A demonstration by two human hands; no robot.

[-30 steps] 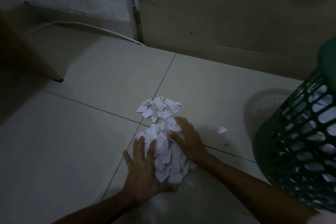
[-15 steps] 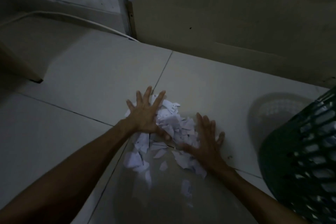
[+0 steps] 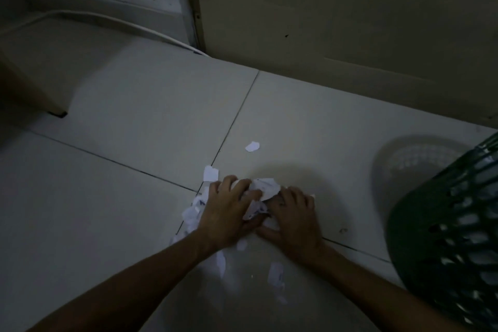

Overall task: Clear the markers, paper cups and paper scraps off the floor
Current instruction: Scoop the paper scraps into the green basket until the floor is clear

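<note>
Between the curled fingers point(image 3: 237, 186) of the left hand point(image 3: 226, 213) and right hand point(image 3: 293, 213), clamped on bunched paper scraps point(image 3: 262, 188) on the floor point(image 3: 121, 197), loose bits beside and beyond them, I judged, could spill short of the green basket point(image 3: 452, 224).

floor point(image 3: 134, 224): smooth glossy tile | scraps point(image 3: 265, 188): crumpled white paper | basket point(image 3: 444, 224): plastic lattice
</note>
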